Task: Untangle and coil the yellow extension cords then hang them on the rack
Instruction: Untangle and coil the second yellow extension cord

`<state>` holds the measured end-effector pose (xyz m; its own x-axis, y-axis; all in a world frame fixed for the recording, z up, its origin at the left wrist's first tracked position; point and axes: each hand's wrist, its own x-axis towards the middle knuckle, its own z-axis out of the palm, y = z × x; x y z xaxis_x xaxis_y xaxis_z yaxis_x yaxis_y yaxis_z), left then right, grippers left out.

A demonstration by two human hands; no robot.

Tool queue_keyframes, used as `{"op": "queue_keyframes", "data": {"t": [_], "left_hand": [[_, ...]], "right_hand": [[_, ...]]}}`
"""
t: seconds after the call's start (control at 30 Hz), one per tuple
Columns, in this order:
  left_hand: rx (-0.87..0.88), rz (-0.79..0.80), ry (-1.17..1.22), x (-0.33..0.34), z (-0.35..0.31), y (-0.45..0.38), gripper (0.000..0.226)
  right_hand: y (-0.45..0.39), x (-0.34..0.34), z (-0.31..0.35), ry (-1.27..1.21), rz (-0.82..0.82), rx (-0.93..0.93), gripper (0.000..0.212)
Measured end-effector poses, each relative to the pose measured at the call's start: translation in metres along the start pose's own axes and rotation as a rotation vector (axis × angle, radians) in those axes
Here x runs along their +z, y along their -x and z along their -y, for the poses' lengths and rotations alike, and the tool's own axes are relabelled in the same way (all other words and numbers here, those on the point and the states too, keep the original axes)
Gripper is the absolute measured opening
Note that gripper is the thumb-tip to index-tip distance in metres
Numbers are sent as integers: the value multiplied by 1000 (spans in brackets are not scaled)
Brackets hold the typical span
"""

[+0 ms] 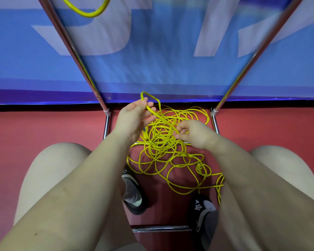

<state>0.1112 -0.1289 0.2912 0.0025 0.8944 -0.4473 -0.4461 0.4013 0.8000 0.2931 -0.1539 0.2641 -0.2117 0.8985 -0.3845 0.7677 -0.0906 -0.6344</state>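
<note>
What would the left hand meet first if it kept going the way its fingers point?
Probably the blue banner just beyond the left hand, which pinches a raised loop of yellow cord. Depth is unclear.

tangled cords (163,147) on floor (43,127) between rack legs (107,124), shoes (132,192) nearer, banner (152,69) behind

A single head-worn camera looks steeply down and forward from close above the person's knees, taking in the red floor (34,127) near and the blue banner (161,69) far.
</note>
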Motion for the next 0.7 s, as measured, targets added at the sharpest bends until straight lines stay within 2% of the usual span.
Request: {"op": "queue_keyframes", "data": {"t": [0.07, 0.13, 0.3, 0.43, 0.53, 0.7], "left_hand": [[0, 20, 48, 0, -1, -2, 14], [-14, 57, -2, 2, 1, -1, 23], [-56, 229, -400, 7, 17, 8, 32], [-89, 368, -570, 8, 26, 12, 27], [-59, 438, -720, 6, 32, 14, 13], [24, 421, -709, 8, 32, 15, 20]], "right_hand": [[0, -4, 3, -134, -23, 7, 6], [1, -7, 10, -335, -30, 26, 14], [3, -17, 22, -736, -149, 86, 5], [2, -25, 25, -1089, -217, 173, 4], [0, -27, 22, -1237, -243, 208, 8], [-2, -27, 23, -1350, -225, 191, 16]]}}
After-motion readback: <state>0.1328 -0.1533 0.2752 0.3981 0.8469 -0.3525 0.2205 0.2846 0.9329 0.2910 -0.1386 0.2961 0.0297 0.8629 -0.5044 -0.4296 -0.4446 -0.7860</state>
